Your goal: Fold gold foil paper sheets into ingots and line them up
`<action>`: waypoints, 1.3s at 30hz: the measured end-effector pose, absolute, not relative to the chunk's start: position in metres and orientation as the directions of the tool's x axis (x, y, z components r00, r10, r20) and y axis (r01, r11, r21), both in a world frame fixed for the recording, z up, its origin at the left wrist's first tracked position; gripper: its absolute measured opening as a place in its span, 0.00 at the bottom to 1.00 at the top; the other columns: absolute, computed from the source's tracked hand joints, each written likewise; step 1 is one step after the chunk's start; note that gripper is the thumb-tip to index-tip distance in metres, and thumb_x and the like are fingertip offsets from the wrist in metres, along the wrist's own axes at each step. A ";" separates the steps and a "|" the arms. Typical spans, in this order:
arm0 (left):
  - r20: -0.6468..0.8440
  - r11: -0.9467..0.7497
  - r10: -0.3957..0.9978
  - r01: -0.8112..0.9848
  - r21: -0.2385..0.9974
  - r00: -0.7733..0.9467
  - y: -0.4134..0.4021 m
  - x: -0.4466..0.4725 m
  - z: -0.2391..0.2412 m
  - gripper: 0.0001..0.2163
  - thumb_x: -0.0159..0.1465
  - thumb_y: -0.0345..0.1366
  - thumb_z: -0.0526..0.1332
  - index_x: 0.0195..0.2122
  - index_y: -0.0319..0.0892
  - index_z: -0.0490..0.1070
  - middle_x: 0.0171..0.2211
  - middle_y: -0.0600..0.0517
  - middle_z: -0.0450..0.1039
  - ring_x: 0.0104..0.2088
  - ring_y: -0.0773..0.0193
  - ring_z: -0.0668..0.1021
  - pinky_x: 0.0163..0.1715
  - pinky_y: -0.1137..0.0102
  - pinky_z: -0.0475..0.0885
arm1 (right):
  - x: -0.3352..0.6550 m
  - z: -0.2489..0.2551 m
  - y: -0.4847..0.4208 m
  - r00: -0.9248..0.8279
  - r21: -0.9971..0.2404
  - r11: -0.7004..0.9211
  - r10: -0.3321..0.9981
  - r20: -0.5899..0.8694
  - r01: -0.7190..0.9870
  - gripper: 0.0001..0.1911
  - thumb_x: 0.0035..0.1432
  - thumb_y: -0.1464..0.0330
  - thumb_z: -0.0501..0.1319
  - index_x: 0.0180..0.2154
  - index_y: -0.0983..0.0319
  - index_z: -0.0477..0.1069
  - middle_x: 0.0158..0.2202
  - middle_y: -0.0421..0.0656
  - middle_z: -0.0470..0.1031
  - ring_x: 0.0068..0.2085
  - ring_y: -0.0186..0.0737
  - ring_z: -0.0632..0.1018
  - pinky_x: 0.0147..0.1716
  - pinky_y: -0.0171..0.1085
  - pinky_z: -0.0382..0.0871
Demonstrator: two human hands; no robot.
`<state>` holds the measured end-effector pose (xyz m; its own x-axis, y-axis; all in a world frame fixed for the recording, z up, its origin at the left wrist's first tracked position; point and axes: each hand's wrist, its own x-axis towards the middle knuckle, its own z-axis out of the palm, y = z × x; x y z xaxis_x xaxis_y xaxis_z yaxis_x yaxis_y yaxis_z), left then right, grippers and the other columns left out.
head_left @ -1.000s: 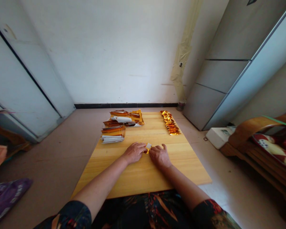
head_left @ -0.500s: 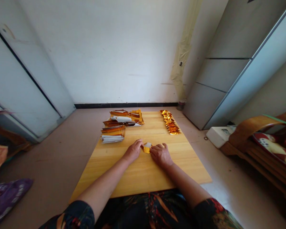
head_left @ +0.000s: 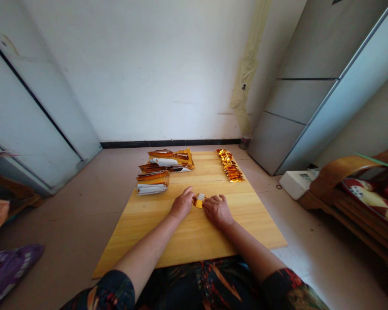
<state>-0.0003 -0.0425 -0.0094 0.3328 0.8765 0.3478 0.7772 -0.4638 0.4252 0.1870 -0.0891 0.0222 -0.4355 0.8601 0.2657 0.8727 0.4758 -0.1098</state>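
Both hands meet at the middle of a low wooden table [head_left: 194, 237]. Between them lies a small piece of gold foil paper [head_left: 199, 200] with a white side showing. My left hand [head_left: 182, 204] pinches its left edge with closed fingers. My right hand [head_left: 217, 209] grips its right edge, fingers curled. Stacks of gold and white foil sheets [head_left: 155, 178] lie at the far left of the table. A row of folded gold pieces [head_left: 231, 168] runs along the far right.
A grey cabinet or fridge [head_left: 310, 99] stands to the right of the table, with a white box [head_left: 295, 183] on the floor beside it. A wooden chair with a patterned cushion [head_left: 368, 189] is at the right. A purple bag [head_left: 9, 267] lies on the floor at the left.
The foil piece has been folded further between the fingers: more gold now shows and less white. The left hand has shifted slightly toward the paper. The hands stay in the same spot.
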 end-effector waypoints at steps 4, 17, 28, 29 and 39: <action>0.303 -0.464 0.881 0.792 0.396 0.364 -0.043 0.002 -0.005 0.10 0.62 0.26 0.52 0.34 0.40 0.74 0.57 0.45 0.66 0.46 0.62 0.77 0.46 0.67 0.73 | 0.186 0.021 -0.090 -0.434 -0.100 0.474 0.859 0.271 0.875 0.12 0.65 0.67 0.51 0.39 0.56 0.73 0.38 0.43 0.77 0.43 0.39 0.70 0.49 0.44 0.48; 0.303 -0.721 0.689 0.667 0.190 0.659 -0.043 -0.018 0.013 0.09 0.62 0.34 0.58 0.41 0.45 0.76 0.43 0.50 0.77 0.44 0.60 0.74 0.47 0.63 0.69 | 0.194 0.029 -0.070 -0.497 -0.084 0.520 0.846 0.194 0.850 0.08 0.59 0.62 0.58 0.34 0.55 0.76 0.37 0.40 0.78 0.43 0.39 0.71 0.48 0.44 0.49; 0.278 -0.723 0.690 0.658 0.210 0.668 -0.040 -0.016 0.019 0.07 0.59 0.37 0.61 0.38 0.45 0.76 0.38 0.50 0.76 0.42 0.60 0.74 0.43 0.66 0.66 | 0.185 0.036 -0.055 -0.694 0.127 0.683 0.707 0.133 0.720 0.12 0.60 0.65 0.56 0.29 0.59 0.76 0.29 0.43 0.78 0.33 0.38 0.72 0.55 0.53 0.42; 0.273 -0.723 0.690 0.658 0.210 0.670 -0.040 -0.016 0.020 0.07 0.59 0.37 0.61 0.38 0.45 0.76 0.37 0.50 0.76 0.42 0.60 0.74 0.43 0.66 0.66 | 0.186 0.034 -0.054 -0.711 0.142 0.697 0.690 0.133 0.703 0.12 0.61 0.66 0.55 0.29 0.59 0.76 0.29 0.43 0.78 0.32 0.38 0.72 0.55 0.53 0.42; 0.284 -0.735 0.677 0.635 0.237 0.679 -0.038 -0.016 0.018 0.09 0.58 0.42 0.63 0.35 0.43 0.74 0.35 0.49 0.75 0.40 0.60 0.74 0.42 0.66 0.66 | 0.192 0.011 -0.057 -0.769 0.213 0.741 0.591 0.241 0.636 0.14 0.63 0.70 0.50 0.32 0.61 0.73 0.28 0.44 0.75 0.33 0.39 0.69 0.54 0.51 0.48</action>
